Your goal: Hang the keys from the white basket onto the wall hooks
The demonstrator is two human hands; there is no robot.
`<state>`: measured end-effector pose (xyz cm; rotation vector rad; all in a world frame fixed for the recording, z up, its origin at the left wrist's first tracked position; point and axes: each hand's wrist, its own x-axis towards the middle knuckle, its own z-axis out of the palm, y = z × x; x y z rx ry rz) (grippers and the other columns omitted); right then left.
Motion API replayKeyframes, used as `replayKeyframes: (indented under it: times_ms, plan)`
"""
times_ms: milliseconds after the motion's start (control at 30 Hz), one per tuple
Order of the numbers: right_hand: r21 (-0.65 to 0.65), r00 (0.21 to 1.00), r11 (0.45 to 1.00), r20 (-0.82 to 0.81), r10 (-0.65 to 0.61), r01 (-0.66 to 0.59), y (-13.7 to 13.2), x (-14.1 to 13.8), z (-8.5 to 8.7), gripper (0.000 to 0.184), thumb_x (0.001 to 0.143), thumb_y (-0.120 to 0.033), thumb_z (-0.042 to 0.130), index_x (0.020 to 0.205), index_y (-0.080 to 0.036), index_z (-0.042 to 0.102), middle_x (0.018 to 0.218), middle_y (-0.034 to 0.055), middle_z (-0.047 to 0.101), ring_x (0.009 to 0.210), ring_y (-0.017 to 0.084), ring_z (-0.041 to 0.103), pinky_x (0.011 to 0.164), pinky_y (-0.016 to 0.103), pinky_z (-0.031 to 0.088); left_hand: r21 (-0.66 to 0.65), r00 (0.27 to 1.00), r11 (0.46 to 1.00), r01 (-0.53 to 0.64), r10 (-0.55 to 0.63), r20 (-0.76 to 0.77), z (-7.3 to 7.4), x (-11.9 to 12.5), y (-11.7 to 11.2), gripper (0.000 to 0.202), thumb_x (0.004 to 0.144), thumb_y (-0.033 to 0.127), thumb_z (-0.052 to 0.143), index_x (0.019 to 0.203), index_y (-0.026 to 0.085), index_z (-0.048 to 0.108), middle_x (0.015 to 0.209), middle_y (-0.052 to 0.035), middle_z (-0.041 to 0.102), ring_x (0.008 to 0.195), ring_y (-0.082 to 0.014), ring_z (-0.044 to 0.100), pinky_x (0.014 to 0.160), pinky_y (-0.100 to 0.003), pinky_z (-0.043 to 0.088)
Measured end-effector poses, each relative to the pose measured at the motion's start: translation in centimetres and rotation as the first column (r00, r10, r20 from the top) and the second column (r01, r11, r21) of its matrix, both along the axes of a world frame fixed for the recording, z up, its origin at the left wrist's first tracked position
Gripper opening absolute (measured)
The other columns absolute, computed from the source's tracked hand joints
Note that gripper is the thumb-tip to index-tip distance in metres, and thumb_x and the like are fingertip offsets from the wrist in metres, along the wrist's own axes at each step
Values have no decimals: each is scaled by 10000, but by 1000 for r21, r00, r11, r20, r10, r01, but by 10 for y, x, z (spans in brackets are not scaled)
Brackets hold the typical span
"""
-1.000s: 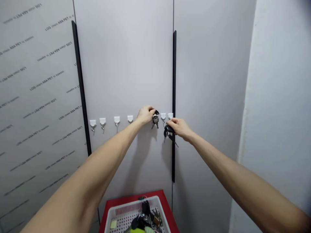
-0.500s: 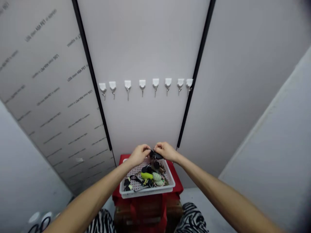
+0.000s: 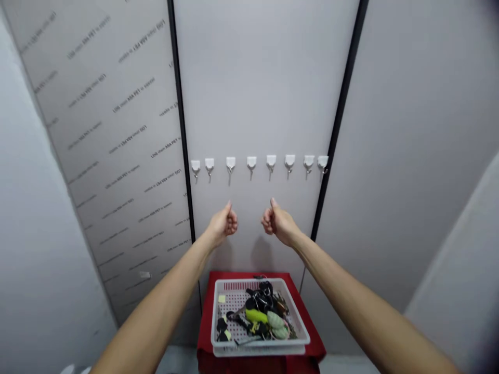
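Both hands are raised above the basket, in front of the wall panel. My left hand [image 3: 223, 223] is closed with its fingers curled and thumb pointing up; nothing shows in it. My right hand [image 3: 280, 223] mirrors it, a closed fist with the thumb up, and it holds nothing I can see. Below them is a white plastic basket [image 3: 215, 324] with a perforated bottom. In it lie tangled keys with black fobs [image 3: 263, 296], a bright yellow-green piece [image 3: 256, 315], a pale green shell-like piece [image 3: 276, 320] and small yellow tags [image 3: 222, 299].
Several white hooks [image 3: 251, 162] run in a row across the wall panel above my hands. Black strips [image 3: 181, 109] edge the panel on both sides. The basket sits on a red cloth-like surface [image 3: 206, 317]. Printed sheeting [image 3: 117, 130] covers the left wall.
Both hands have let go of the dark keys and fobs, risen from the basket, and moved apart into thumbs-up fists. The camera view has shifted, so the hooks appear lower and further right.
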<state>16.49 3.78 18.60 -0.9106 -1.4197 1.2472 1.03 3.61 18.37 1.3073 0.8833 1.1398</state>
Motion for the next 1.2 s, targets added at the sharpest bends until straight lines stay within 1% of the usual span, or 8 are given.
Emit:
replayKeyframes:
  times_ms: [100,200,567,733,833,967,1100,1200]
  plan:
    - [77,973,979,-117,199,-191,-5,-21,43,516,650,-607,129,400,-168,234,313,-68,246,262,28,184,304,165,157,110,990,985,132,-137,39,54,9,-8,519,657,592,98,427,157,265,334,55,254,296,-31,228,342,-169,171]
    - [118,947,956,-149,285,-270,-10,-31,61,534,625,-637,93,396,-169,209,308,-73,204,263,27,154,302,164,131,151,977,966,211,-213,0,77,13,-16,548,628,627,54,414,161,248,321,52,230,285,-31,187,332,-174,142]
    - [71,939,938,-44,342,-338,-32,-34,58,544,599,-659,44,399,-173,186,306,-75,176,271,25,124,310,165,112,143,947,938,315,-320,16,67,2,-36,553,616,639,49,396,163,224,306,54,184,271,-27,164,318,-171,131]
    - [46,951,951,-32,307,-305,-37,-36,56,537,608,-653,58,400,-176,190,302,-76,175,266,26,133,306,165,124,131,970,961,244,-241,-33,64,4,-39,564,621,626,13,393,161,236,305,50,203,268,-25,202,321,-174,189]
    - [7,973,973,-13,229,-229,-30,-31,27,522,618,-642,104,411,-178,227,307,-76,206,264,28,166,302,168,155,73,982,983,166,-158,-106,36,10,-30,565,629,622,38,410,160,279,313,46,254,283,-30,258,336,-173,225]
    - [-34,987,997,142,-70,76,-22,-4,-63,439,626,-570,280,455,-168,332,348,-57,333,291,47,300,323,181,231,-42,967,998,39,-49,-250,-51,13,-19,514,662,571,168,465,142,372,378,29,404,329,-40,363,370,-170,282]
    - [118,778,909,481,-404,399,-24,27,-153,294,639,-404,374,484,-159,425,434,-15,460,424,93,432,429,209,328,-77,883,991,-114,65,-464,-139,4,-21,344,651,440,369,526,128,444,448,22,466,407,-62,422,423,-180,322]
    - [196,686,899,588,-428,392,-24,35,-179,217,650,-321,385,662,-158,528,652,40,576,613,136,513,591,245,373,30,842,985,-171,162,-514,-174,4,-27,240,655,354,396,615,135,486,587,-2,530,569,-96,483,542,-202,367]
